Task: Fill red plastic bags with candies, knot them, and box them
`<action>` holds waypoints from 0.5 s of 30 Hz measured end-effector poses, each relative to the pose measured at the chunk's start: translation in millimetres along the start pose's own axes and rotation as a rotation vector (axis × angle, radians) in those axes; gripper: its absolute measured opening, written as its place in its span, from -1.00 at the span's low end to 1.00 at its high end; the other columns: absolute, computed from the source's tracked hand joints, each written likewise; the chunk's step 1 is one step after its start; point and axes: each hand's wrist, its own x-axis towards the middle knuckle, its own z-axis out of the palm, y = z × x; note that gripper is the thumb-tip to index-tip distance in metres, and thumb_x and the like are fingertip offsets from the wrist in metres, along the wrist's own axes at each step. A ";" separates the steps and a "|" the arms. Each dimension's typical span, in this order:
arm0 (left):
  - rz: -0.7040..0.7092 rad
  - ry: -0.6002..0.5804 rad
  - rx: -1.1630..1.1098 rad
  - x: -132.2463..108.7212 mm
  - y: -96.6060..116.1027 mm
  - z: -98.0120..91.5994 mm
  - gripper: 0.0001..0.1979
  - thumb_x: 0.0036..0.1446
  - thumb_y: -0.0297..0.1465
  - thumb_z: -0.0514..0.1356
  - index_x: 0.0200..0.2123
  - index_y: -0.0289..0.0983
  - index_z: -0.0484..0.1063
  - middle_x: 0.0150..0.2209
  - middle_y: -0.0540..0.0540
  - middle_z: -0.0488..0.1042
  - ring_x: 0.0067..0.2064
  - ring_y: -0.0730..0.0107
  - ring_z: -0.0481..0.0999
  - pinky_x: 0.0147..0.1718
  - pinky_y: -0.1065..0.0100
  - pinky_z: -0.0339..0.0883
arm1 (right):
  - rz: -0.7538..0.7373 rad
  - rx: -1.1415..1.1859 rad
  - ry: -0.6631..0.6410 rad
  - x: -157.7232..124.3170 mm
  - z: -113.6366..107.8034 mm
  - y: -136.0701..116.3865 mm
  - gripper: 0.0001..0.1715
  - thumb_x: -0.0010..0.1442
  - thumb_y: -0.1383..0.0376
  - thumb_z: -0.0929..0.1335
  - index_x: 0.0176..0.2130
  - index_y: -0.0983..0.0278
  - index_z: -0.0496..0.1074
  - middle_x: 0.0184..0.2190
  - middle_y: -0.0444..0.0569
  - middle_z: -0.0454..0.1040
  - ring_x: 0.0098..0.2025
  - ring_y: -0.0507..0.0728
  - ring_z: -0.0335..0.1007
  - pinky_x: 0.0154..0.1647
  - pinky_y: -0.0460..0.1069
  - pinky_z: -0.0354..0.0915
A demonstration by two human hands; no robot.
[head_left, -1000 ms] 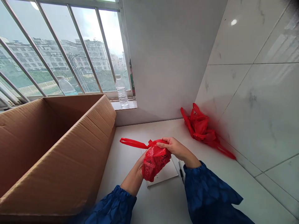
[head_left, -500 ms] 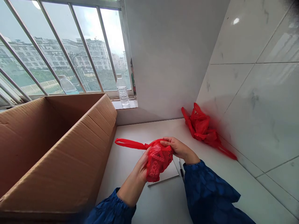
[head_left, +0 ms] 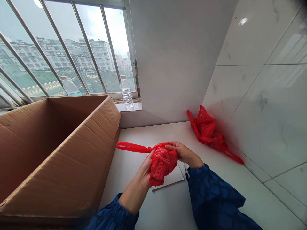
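Between my two hands is a red plastic bag, wrapped tightly around contents I cannot make out. Pale print shows on its side, and one long handle loop stretches out to the left. My left hand grips the bundle from its left side, its fingers partly hidden behind it. At the upper right of the bundle, my right hand pinches the plastic. Beneath the bundle, a white flat pad or booklet lies on the white tabletop, with a pen at its right edge.
A large open cardboard box fills the left side. More crumpled red plastic bags lie against the tiled wall at the right. A clear bottle stands on the windowsill, and another bottle shows behind the box.
The bag's lower end has shifted slightly left and turned a little in my hands. Both hands keep their hold on it.
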 end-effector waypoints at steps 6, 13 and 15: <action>0.226 0.119 0.109 -10.9 1.4 -2.5 -0.74 0.32 -0.24 0.15 -0.14 -0.33 0.45 -0.40 -0.11 0.57 -0.48 0.31 0.58 -0.43 0.33 0.52 | -0.043 -0.086 0.114 -6.7 -0.8 -10.0 -0.47 0.27 -0.14 0.33 -0.20 0.28 0.46 -0.45 -0.14 0.46 -0.48 -0.01 0.39 -0.52 -0.15 0.31; 0.706 0.076 0.365 -20.2 -0.6 -11.3 -0.50 0.01 -0.06 0.39 -0.12 -0.32 0.52 -0.34 -0.11 0.60 -0.32 0.21 0.61 -0.37 0.37 0.48 | -0.017 -0.297 -0.128 -28.3 31.3 -37.9 -0.28 0.25 -0.12 0.36 0.23 0.15 0.20 -0.12 0.01 0.50 -0.17 0.18 0.53 -0.35 0.00 0.49; 0.703 0.061 0.383 -27.0 -1.5 -15.0 -0.49 0.00 -0.08 0.40 -0.08 -0.30 0.52 -0.29 -0.12 0.61 -0.22 0.15 0.61 -0.29 0.35 0.49 | -0.061 -0.282 -0.144 -30.2 38.9 -40.5 -0.25 0.14 0.05 0.50 0.20 0.17 0.22 -0.10 -0.02 0.47 -0.14 0.15 0.49 -0.28 -0.02 0.47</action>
